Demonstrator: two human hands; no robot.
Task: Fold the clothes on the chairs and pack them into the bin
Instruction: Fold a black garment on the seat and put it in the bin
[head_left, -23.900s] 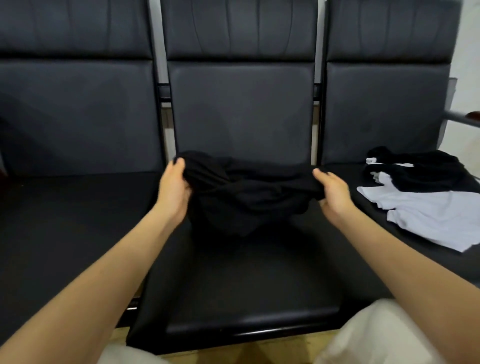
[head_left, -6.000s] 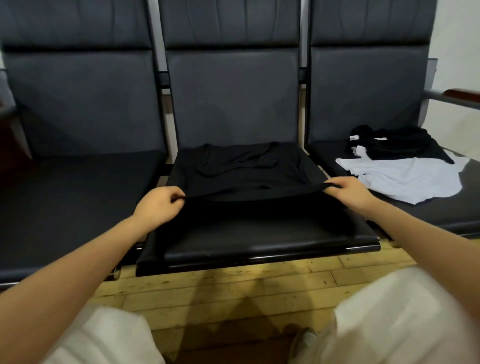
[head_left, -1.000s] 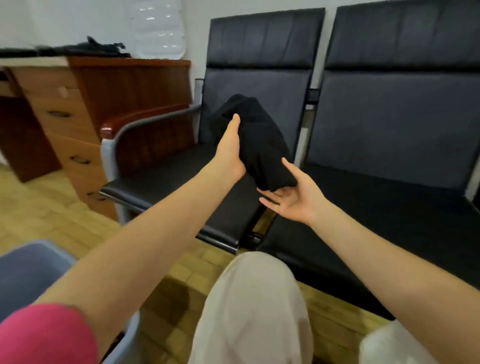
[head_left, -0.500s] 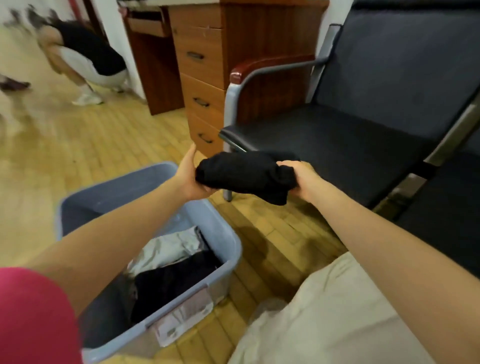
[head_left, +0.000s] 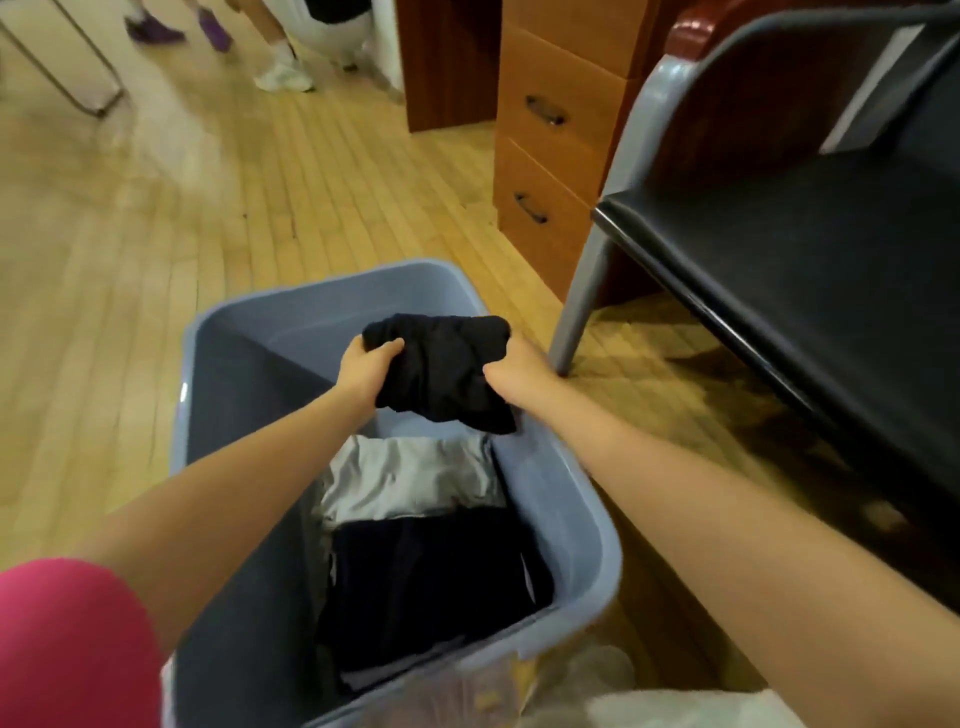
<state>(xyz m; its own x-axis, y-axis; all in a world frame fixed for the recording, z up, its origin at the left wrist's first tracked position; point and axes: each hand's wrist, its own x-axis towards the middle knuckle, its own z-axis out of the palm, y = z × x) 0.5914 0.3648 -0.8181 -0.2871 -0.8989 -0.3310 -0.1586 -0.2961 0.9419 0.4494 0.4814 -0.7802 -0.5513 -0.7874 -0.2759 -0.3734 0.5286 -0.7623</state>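
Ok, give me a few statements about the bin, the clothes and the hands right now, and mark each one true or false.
1. Both hands hold the folded black garment over the bin. True.
2. The bin is empty. False: a grey garment and a dark garment lie inside.
3. The left hand grips the garment's left side. True.
4. The bin stands on a chair. False: it stands on the wooden floor.
5. The right hand hangs free. False: it holds the garment.
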